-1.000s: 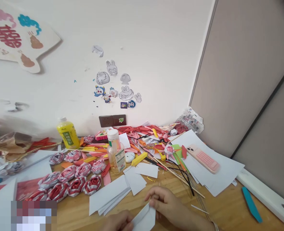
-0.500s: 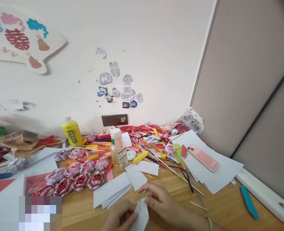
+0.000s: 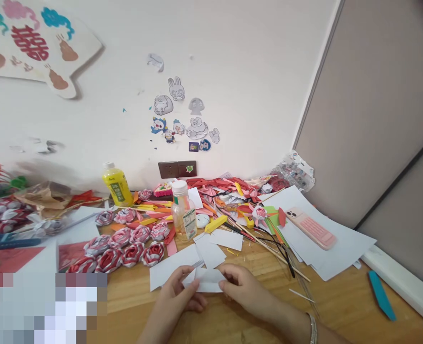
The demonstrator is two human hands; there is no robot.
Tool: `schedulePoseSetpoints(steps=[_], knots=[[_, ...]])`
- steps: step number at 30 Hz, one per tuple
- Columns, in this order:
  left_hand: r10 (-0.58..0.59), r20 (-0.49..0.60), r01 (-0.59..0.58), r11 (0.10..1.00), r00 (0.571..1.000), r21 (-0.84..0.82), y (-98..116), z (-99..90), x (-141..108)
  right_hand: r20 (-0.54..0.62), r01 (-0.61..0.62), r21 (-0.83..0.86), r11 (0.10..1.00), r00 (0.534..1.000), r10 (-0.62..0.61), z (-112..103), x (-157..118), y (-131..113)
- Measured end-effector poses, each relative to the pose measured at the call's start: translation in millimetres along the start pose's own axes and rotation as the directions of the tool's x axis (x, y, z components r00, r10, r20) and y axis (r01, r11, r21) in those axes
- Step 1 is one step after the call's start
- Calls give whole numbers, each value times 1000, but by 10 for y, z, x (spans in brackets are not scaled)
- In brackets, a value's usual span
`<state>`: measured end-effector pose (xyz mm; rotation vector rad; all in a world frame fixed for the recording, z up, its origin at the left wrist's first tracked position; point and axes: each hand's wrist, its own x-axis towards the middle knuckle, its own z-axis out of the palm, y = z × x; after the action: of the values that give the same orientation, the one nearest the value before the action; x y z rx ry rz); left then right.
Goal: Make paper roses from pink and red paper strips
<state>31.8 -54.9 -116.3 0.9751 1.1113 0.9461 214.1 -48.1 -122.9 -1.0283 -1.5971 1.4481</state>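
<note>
Between both hands is a small folded piece of white paper (image 3: 207, 281), held level above the wooden table, a crease running across it. My left hand (image 3: 182, 291) pinches its left end between thumb and fingers. Its right end is gripped by my right hand (image 3: 242, 286), thumb on top. Just beyond the hands lie white paper slips (image 3: 168, 265), partly overlapping, with another slip (image 3: 227, 239) farther back. The undersides of the fingers are partly hidden by the paper.
Rolled red, pink and white paper roses (image 3: 132, 253) lie left. A clear bottle (image 3: 184, 215) and yellow drink bottle (image 3: 118, 186) stand behind. Coloured strips (image 3: 211, 186) and sticks line the wall. A pink phone (image 3: 311, 228) rests on white sheets (image 3: 354, 239); a teal cutter-like object (image 3: 381, 296) is at right.
The paper has turned from upright to lying crosswise between my hands. My left hand has come up and forward around its left end. The whole view has shifted slightly.
</note>
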Motion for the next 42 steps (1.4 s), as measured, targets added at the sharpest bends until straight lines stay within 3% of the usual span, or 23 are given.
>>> schedulePoseSetpoints(steps=[7, 13, 18, 22, 27, 32, 37, 42], knots=[[40, 72, -50, 989, 997, 139, 12, -1, -10, 118, -34, 71, 997, 993, 26, -87, -54, -42], [2, 94, -6, 999, 996, 40, 27, -2, -23, 112, -46, 218, 975, 994, 21, -79, -14, -15], [-21, 128, 21, 1000, 992, 5, 77, -38, -42, 85, -8, 241, 971, 996, -13, -72, -15, 29], [-46, 155, 50, 999, 987, -19, 78, -35, -59, 59, 37, 164, 986, 997, -47, -77, -43, 37], [-118, 127, 105, 989, 985, 104, 59, 6, -35, 69, 124, -32, 992, 990, -122, -104, -76, -27], [-22, 112, -11, 959, 993, 284, 95, 31, -64, 40, 216, -215, 952, 976, -213, -124, -84, -70], [17, 139, -69, 923, 990, 379, 103, 70, -132, 38, 142, -317, 938, 990, -138, -92, -72, -54], [-4, 121, -38, 938, 993, 344, 77, 89, -118, 5, 118, -341, 933, 992, -123, -57, -69, -64]])
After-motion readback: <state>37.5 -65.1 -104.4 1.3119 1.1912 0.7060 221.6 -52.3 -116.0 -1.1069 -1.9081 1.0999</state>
